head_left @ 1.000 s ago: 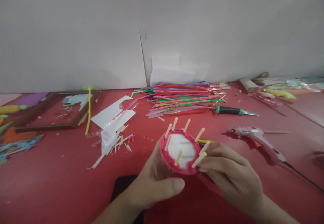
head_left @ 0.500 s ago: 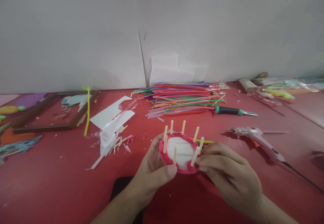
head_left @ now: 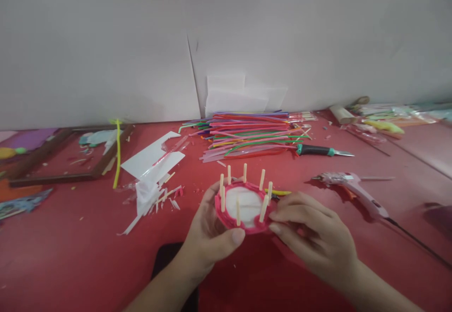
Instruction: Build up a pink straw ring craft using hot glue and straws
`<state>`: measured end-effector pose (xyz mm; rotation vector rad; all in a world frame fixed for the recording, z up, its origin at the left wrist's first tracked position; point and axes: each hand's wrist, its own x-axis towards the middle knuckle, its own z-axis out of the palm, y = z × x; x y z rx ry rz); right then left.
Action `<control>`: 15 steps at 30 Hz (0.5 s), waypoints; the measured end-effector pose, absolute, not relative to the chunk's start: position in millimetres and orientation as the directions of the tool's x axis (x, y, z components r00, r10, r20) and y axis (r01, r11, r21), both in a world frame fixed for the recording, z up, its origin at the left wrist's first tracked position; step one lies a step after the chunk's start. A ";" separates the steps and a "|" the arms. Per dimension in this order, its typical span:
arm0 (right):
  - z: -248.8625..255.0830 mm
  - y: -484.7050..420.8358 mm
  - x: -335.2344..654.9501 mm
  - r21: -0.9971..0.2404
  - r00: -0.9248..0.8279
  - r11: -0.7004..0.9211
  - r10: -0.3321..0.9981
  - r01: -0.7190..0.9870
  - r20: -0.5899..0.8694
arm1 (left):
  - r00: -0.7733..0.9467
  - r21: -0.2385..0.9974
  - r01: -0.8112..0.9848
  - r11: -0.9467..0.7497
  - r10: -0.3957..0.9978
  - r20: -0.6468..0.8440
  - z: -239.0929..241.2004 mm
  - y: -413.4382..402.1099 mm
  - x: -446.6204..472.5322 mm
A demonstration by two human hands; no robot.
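My left hand [head_left: 206,229] cups a small round piece [head_left: 243,204] from below and the left: a white disc edged in pink, with several short wooden sticks standing up around its rim. My right hand [head_left: 312,236] pinches the disc's right edge, its fingertips against the pink band by the nearest stick. A yellow straw end [head_left: 280,192] shows just behind my right fingers. The piece sits low over the red table [head_left: 88,246], almost level.
A heap of coloured straws [head_left: 247,133] lies behind, with a green-handled knife [head_left: 319,150] to its right. A pink glue gun [head_left: 353,187] and its cord lie at right. White paper scraps [head_left: 151,171], a yellow straw [head_left: 116,154] and a wooden frame [head_left: 56,154] are at left.
Both hands have turned the disc from tilted toward me to nearly level, so the sticks now point upward. The hands and piece have shifted slightly left and lower.
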<state>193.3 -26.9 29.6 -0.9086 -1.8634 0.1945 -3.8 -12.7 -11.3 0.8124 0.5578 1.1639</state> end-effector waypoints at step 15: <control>24.2 -27.9 192.3 -0.481 -0.289 0.773 0.613 0.415 0.736 | 0.402 0.842 -0.521 0.137 0.910 0.101 -4.0 -12.2 -4.6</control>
